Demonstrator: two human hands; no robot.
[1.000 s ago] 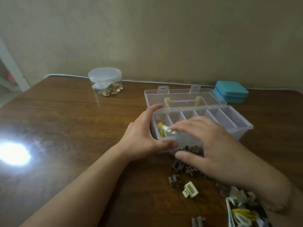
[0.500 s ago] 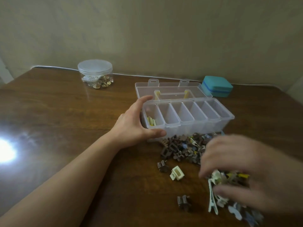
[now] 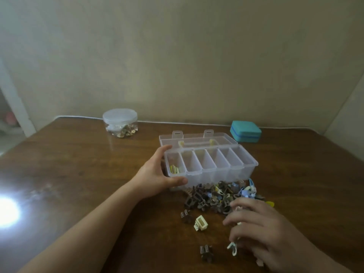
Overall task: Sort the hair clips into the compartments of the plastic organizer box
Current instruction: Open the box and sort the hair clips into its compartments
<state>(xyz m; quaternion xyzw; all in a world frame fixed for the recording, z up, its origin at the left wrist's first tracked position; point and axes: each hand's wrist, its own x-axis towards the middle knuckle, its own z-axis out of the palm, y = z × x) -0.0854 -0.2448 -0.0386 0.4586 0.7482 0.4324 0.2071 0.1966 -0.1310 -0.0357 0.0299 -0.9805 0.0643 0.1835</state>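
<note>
A clear plastic organizer box (image 3: 244, 170) stands open on the wooden table, with several narrow compartments. The leftmost compartment holds a few yellow clips (image 3: 174, 169); the others look empty. My left hand (image 3: 155, 175) grips the box's left front corner. A pile of hair clips (image 3: 218, 198), mostly brown with some blue and white, lies just in front of the box. My right hand (image 3: 262, 231) rests palm down on the pile's near right side, fingers curled over pale clips. Whether it holds one is hidden. A cream clip (image 3: 201, 223) and two brown clips (image 3: 186, 216) lie loose nearby.
A clear round jar (image 3: 120, 123) with gold bits stands at the back left. A teal case (image 3: 246, 133) sits behind the box on the right. A white cable (image 3: 177, 123) runs along the wall. A bright glare (image 3: 7, 211) marks the table's left.
My right hand left the leftmost compartment, dropped to the clip pile and now lies on it. The left hand kept its grip on the box. The camera view lifted.
</note>
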